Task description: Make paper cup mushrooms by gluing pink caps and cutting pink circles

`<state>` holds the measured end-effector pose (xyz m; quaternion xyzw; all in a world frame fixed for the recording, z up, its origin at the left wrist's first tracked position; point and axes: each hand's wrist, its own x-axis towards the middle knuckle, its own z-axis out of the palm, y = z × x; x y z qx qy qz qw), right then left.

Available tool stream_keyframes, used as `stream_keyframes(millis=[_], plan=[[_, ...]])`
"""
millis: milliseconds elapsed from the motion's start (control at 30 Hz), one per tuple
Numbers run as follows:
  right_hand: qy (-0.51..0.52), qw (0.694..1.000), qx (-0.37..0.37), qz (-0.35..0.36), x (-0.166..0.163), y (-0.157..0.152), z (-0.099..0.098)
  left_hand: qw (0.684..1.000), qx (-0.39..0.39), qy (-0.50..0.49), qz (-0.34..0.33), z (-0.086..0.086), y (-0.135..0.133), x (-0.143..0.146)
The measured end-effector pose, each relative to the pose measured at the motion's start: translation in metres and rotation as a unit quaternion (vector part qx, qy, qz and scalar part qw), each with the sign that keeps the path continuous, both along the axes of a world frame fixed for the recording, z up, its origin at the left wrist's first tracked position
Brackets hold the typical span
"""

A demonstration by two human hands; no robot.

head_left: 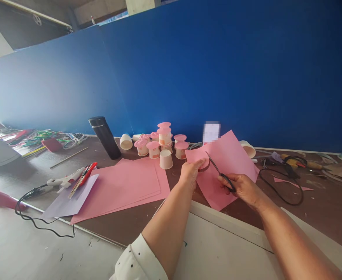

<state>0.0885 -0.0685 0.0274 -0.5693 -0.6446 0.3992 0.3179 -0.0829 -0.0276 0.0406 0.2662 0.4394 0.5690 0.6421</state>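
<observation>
A large sheet of pink paper (231, 163) is held up over the table, its left part pinched in my left hand (192, 171). My right hand (241, 188) is closed around the handles of black-handled scissors (216, 165), whose blades reach into the paper close to my left fingers. A curved cut edge shows beside my left thumb. Just left of the sheet stand several paper cups with pink paper discs on top (154, 149), some stacked. In front of them is a plain white paper cup (166, 160).
Pink sheets (124, 182) lie left, partly under a lilac sheet (74, 198) carrying a red cutter knife (85, 177) and a glue gun (66, 179). A black flask (105, 138) stands behind. Black cable (281, 202) and paper scraps lie right; a blue panel (217, 70) rises behind the table.
</observation>
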Motion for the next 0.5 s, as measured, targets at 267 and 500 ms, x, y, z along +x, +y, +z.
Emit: stream_keyframes(millis=[267,500], plan=[[0.001,1.0,0.0,0.004,-0.0017,-0.0008,0.0001,1.0,0.023,-0.001,0.011,-0.005,0.003,0.0013],[-0.007,1.0,0.006,0.009,-0.0019,-0.0007,-0.0003,0.999,0.026,-0.018,-0.004,-0.0045,0.0005,0.0033]])
